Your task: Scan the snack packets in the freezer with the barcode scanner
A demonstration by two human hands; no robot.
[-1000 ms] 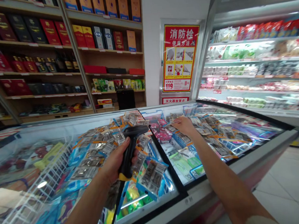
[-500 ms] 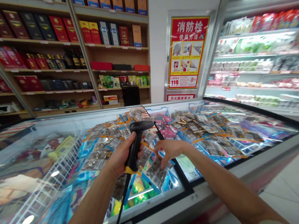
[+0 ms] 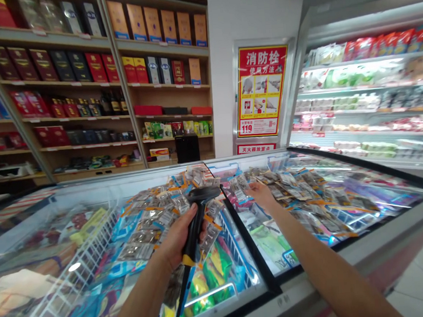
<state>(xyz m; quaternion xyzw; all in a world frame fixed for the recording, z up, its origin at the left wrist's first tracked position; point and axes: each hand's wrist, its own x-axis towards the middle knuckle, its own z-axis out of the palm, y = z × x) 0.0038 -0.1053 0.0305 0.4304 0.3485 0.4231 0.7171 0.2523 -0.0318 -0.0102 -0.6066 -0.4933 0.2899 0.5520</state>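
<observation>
My left hand (image 3: 179, 236) is wrapped round the handle of a black and yellow barcode scanner (image 3: 194, 223), its head pointing right and its cord hanging down. The fingers of my right hand (image 3: 260, 193) pinch the edge of a small clear packet (image 3: 240, 186) with dark contents and a printed label, above the right half of the glass freezer top. A heap of similar packets (image 3: 146, 217) with orange and blue edges lies on the left, partly behind the scanner. Another pile of packets (image 3: 302, 190) spreads to the right of my right hand.
A chest freezer with a black divider frame (image 3: 247, 238) spans the front. Inside are a white wire basket (image 3: 76, 257) and green and yellow bags (image 3: 206, 281). Shelves of boxes (image 3: 76, 66), a red wall sign (image 3: 259, 91) and a lit refrigerated display (image 3: 367, 87) stand behind.
My right hand has moved up and right, carrying a packet from below the scanner across the divider to the right side. The view has tilted up slightly; the left hand keeps the scanner.
</observation>
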